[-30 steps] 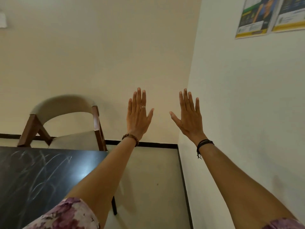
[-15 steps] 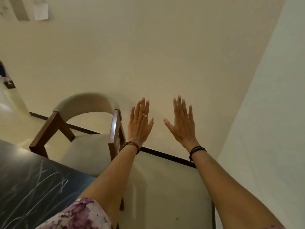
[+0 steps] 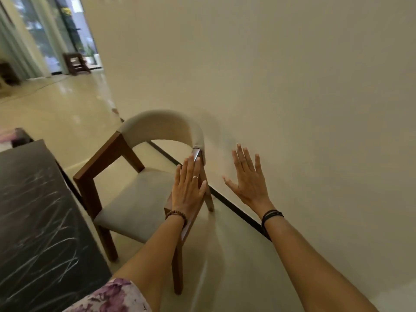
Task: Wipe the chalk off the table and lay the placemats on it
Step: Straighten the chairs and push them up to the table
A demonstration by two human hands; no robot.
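A black table point(image 3: 38, 212) fills the lower left, its top streaked with white chalk scribbles point(image 3: 45, 251). Both my arms reach forward, away from the table, with fingers straight and spread, backs toward me. My left hand point(image 3: 188, 189) hovers in front of the chair's right armrest and holds nothing. My right hand point(image 3: 248, 181) is raised before the cream wall, also with nothing in it. No placemats and no cloth are in view.
A beige padded chair point(image 3: 135, 199) with a brown wooden frame stands at the table's right end, close to the wall point(image 3: 292, 86). Shiny pale floor runs back to a glass door and a small wooden stool point(image 3: 76, 63) at the far left.
The view has swung left and down, showing more table, the whole chair and the hallway. Both hands stay spread and now appear lower, the left in front of the chair's armrest.
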